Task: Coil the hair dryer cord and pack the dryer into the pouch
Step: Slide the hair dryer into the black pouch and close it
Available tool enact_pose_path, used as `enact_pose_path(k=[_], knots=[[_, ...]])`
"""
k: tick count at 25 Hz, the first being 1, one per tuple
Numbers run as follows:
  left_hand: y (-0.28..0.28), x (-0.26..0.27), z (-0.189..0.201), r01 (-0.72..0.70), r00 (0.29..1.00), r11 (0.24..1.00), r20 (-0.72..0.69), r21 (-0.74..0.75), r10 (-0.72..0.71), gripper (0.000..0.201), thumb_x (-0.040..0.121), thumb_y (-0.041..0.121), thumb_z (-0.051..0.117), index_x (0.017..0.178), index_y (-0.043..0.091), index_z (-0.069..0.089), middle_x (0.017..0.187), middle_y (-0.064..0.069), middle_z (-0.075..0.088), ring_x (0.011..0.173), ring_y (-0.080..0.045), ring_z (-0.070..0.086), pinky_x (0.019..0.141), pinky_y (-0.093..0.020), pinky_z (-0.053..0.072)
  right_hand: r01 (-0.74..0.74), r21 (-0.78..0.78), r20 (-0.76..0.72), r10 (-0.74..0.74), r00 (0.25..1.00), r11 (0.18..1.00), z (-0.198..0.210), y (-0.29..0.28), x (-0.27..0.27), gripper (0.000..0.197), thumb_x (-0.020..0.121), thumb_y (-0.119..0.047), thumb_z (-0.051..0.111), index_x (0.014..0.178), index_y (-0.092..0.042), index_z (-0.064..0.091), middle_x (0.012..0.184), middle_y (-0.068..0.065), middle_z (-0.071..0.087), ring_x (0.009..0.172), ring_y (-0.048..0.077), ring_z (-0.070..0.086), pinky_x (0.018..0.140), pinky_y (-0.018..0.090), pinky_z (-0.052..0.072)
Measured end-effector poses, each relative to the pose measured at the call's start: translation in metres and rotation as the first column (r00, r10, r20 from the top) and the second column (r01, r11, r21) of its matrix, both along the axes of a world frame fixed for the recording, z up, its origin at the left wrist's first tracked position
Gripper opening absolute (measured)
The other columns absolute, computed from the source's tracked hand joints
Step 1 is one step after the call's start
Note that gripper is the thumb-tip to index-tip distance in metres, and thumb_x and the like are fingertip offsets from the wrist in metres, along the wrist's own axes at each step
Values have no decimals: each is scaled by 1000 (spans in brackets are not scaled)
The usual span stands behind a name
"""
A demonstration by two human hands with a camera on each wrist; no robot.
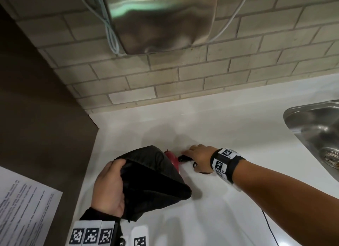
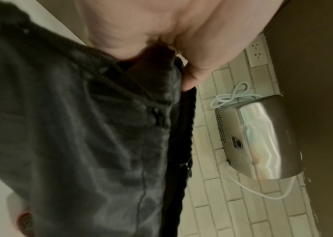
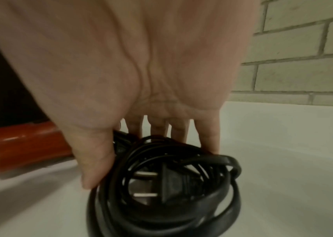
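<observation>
The cord (image 3: 161,181) is already coiled; packing is under way. The left hand (image 1: 108,188) grips the black pouch (image 1: 152,179) by its mouth on the tabletop (image 1: 229,128). The right hand (image 1: 199,154) curls round the coil beside the red dryer (image 3: 23,147), which lies at the pouch's far end. Next, I judge, dryer and coil must be fed into the opening.

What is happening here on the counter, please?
A person is packing a red hair dryer. The right hand holds the coiled black cord beside the dryer on the white counter. The left hand grips the dark pouch by its edge. The dryer lies outside the pouch, not yet packed.
</observation>
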State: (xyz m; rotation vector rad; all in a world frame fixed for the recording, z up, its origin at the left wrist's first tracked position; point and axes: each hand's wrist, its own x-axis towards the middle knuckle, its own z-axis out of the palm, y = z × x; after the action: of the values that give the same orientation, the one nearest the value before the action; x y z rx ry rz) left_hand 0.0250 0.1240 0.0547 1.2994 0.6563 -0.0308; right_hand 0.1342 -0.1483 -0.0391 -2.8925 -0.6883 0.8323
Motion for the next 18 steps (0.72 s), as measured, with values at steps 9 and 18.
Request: enact_pose_path(k=[9, 18], knots=[[-3, 3, -6, -3, 1000, 1000, -2, -2, 3, 27, 92, 25, 64, 110, 11, 78, 108, -14, 82, 103, -35, 77, 98, -54, 58, -36, 41, -34, 37, 999, 999, -4, -11, 4, 82, 85, -21, 54, 161, -32, 24, 154, 5, 44, 137, 34, 48, 110, 45, 45], [-10, 13, -4, 18, 1000, 998, -24, -66, -20, 32, 89, 29, 68, 114, 11, 76, 108, -15, 82, 101, -39, 77, 94, -58, 58, 55, 39, 29, -56, 998, 998, -5, -11, -6, 38, 90, -31, 57, 123, -13, 49, 113, 8, 62, 89, 30, 60, 74, 36, 47]])
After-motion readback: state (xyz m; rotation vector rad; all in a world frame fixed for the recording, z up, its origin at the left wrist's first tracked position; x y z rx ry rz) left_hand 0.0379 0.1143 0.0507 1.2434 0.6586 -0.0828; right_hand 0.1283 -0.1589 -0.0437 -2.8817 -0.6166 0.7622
